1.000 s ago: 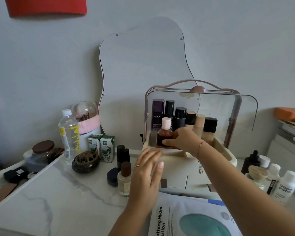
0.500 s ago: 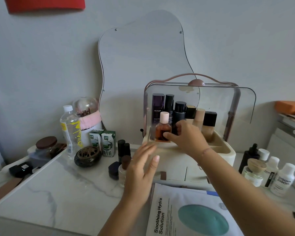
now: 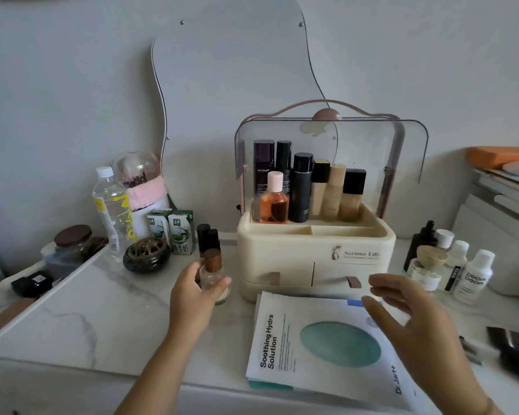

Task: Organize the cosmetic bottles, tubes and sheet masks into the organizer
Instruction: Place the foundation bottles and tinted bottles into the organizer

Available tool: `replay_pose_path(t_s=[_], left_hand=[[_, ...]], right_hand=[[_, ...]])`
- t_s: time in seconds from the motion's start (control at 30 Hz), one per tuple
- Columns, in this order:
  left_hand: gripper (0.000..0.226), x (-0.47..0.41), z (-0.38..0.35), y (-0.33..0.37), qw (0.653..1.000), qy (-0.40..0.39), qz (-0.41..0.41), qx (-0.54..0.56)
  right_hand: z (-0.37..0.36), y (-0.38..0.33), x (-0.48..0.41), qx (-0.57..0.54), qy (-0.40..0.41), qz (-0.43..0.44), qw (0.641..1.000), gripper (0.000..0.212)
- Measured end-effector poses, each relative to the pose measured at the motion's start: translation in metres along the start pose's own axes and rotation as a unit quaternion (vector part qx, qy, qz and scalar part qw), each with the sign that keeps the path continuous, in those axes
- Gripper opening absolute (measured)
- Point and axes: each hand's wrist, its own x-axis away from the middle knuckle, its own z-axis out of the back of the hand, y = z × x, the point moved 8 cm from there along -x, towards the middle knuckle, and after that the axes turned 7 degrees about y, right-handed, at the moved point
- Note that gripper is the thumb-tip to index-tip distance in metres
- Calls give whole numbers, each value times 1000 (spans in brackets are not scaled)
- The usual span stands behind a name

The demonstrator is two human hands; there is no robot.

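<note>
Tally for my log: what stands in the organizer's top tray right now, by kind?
Dark bottles: 3
Foundation bottles: 3
Pink-capped bottle of orange liquid: 1
Total: 7

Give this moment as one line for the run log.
left hand: grips brown-capped bottle | right hand: open, over sheet masks | organizer: lid raised

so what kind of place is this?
Most likely a home vanity or dressing table: a wavy mirror on the wall, a cosmetics organizer holding bottles, and sheet masks lying on the marble-look tabletop.
</note>
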Motion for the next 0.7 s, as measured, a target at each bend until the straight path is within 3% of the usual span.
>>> replay_pose_path(t_s=[0.13, 0.27, 0.43, 0.53, 0.7], left_hand=[[46, 11, 10, 10, 999, 26, -6, 19], [41, 28, 33, 45, 994, 71, -63, 63], [53, 43, 17, 129, 980, -64, -129, 140], [58, 52, -9, 165, 969, -127, -144, 153], [65, 42, -43, 197, 962, -135, -163, 171]], right_hand=[[-9, -8, 5, -5, -15, 6, 1000, 29], [-24, -35, 7, -13, -68, 45, 997, 39], [-49, -75, -8, -9, -146, 111, 983, 65], [-48, -93, -30, -43, -147, 138, 979, 60], [-43, -94, -70, -62, -143, 136, 978, 47]])
